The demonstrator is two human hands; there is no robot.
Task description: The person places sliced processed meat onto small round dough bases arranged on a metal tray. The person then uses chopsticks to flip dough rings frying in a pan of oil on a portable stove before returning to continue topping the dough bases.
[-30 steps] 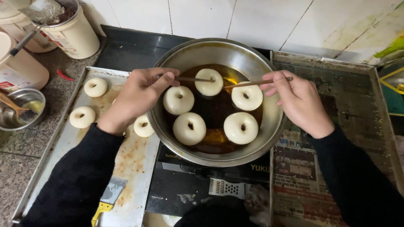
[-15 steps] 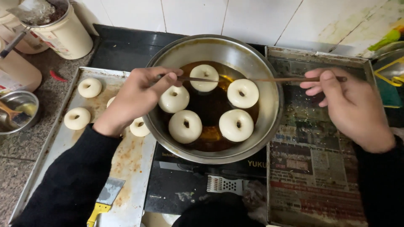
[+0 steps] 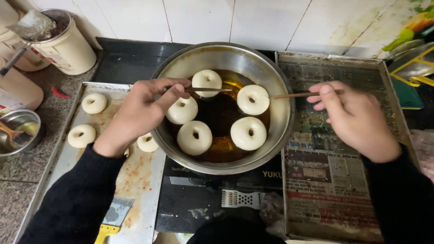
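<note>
A steel wok of brown oil stands on a black cooker, with several pale ring-shaped dough pieces floating in it. My left hand reaches over the wok's left rim, pinching a thin wooden stick whose tip lies by the top ring. Over the tray to the right of the wok, my right hand holds another wooden stick that points left across the rim toward a ring.
A greasy metal tray on the left carries raw dough rings and a yellow-handled scraper. To the right lies a tray lined with newspaper. A white bucket and a small steel bowl stand at the far left.
My right hand has drawn back right, out of the wok and over the newspaper tray. The left hand has stayed at the wok's left rim.
</note>
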